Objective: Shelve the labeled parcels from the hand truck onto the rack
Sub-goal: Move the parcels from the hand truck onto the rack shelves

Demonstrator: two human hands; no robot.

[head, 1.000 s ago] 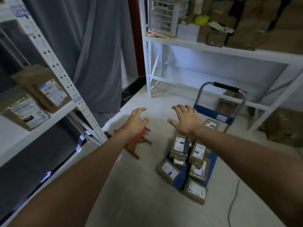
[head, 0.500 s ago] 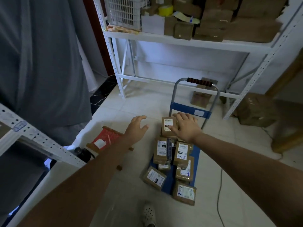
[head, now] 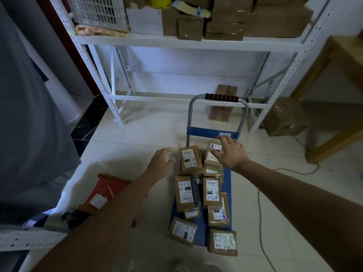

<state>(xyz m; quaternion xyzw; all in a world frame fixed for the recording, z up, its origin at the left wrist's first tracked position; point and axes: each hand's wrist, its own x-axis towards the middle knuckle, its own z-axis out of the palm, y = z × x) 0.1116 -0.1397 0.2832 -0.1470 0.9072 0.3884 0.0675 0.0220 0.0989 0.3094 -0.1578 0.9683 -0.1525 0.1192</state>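
A blue hand truck [head: 227,181] with a grey handle stands on the tiled floor, loaded with several brown parcels bearing white labels. My right hand [head: 229,152] hovers with spread fingers over the far-right parcel [head: 213,153]; whether it touches is unclear. My left hand [head: 160,163] is open, empty, just left of the parcel marked 2-1-3 [head: 190,160]. A white rack [head: 188,43] stands behind the truck, its shelf full of boxes. Part of another white rack [head: 23,240] shows at the lower left.
A red stool [head: 107,190] lies on the floor left of the truck. A grey curtain [head: 29,114] hangs on the left. Cardboard boxes [head: 284,116] sit beside the far rack, a wooden table [head: 345,61] stands right, and a cable [head: 261,222] runs along the floor.
The view swung right and down, away from the left rack toward the hand truck. Both hands reached down closer to the parcels, my right now over the far-right one.
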